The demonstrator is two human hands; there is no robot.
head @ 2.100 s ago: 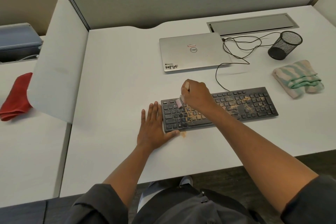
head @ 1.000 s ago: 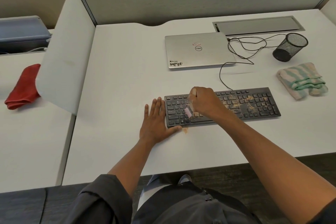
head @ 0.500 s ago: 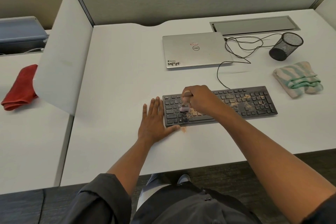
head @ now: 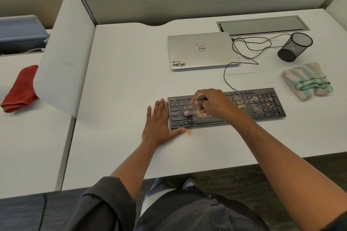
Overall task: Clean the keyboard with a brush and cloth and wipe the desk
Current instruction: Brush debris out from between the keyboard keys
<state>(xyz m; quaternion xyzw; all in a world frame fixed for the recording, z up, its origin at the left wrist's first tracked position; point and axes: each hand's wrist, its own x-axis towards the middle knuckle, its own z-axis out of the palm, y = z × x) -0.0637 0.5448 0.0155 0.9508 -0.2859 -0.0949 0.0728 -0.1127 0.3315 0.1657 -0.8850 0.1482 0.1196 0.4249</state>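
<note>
From the head camera, your right hand is curled round the small wooden-handled brush, its pale bristles down on the left half of the flat black keyboard, which lies on the white desk in front of you. Your left hand lies flat, fingers straight, on the desk against the keyboard's left end, thumb along its front edge. Leave it there as a stop so the board doesn't slide. I'd judge the tan dust thickest over the right-hand keys, so work short strokes along the rows toward the front edge, where a small tan smear already sits on the desk, and keep the bristles angled into the gaps.

Count: one keyboard, one brush, two cloths. The striped green-and-cream folded cloth lies just beyond the keyboard's right end; a red one is on the neighbouring desk. There is also one closed silver laptop, one black mesh cup and one black cable.
</note>
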